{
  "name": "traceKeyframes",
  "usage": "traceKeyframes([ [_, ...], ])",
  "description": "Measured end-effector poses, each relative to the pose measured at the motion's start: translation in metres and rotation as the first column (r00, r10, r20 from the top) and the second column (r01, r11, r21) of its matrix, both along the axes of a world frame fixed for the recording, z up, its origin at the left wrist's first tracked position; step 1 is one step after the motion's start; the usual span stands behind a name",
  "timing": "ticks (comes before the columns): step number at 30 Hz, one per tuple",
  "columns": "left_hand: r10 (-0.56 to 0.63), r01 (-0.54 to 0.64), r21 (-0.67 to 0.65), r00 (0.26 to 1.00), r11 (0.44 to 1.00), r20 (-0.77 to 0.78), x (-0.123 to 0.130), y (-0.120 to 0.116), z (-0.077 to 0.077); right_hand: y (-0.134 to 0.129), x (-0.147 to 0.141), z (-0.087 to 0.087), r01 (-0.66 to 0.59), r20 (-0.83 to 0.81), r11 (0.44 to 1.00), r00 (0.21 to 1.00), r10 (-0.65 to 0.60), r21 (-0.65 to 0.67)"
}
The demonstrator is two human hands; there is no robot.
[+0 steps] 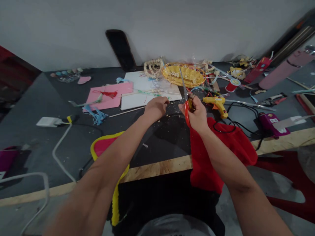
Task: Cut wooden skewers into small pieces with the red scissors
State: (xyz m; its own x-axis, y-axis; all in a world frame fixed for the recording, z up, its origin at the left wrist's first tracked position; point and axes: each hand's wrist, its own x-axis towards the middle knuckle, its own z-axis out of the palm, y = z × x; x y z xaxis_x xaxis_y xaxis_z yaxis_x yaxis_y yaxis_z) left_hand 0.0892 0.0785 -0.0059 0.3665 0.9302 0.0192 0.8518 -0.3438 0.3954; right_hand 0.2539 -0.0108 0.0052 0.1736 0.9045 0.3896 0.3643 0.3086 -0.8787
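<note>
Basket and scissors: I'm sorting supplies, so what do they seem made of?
The basket looks like glossy yellow wicker, or plastic imitating it, going by its woven strands. The scissors seem smooth plastic at the evenly red handles, metal at the grey, shiny blades.

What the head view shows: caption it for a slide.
Right hand holding red-handled metal scissors, left hand over a dark worktop, oval yellow wicker basket beyond.

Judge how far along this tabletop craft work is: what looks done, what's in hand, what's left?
Probably done: the blue tassel and red tassel look formed and lie set down.
In hand: the right hand holds scissors; whether the left hand grips anything is unclear.
Left: the amount can't be told; the glue gun and thread spool lie unheld.
</note>
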Motion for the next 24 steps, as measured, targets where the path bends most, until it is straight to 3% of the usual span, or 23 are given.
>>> traceKeyframes([
  [5,-0.029,0.03,0.01,0.996,0.999,-0.088,0.015,-0.003,0.01,0.001,0.001,-0.001,-0.008,-0.03,1.0,1.0,0.008,-0.008],
  [9,-0.04,0.029,-0.082,0.99,0.996,-0.132,0.017,0.003,0.013,0.001,0.001,-0.001,-0.005,-0.033,1.0,0.999,0.005,-0.016],
  [16,-0.145,0.159,0.04,0.961,0.986,-0.236,0.019,0.001,0.014,0.003,0.002,-0.004,-0.028,-0.046,1.0,0.999,0.028,0.004],
  [20,-0.155,0.131,-0.095,0.938,0.987,-0.311,0.022,0.0,0.021,0.003,0.002,-0.004,-0.028,-0.061,0.999,0.998,0.029,0.022],
  [24,-0.166,0.166,-0.024,0.943,0.986,-0.289,0.023,0.005,0.02,0.004,0.002,-0.005,-0.033,-0.078,0.999,0.996,0.034,0.016],
])
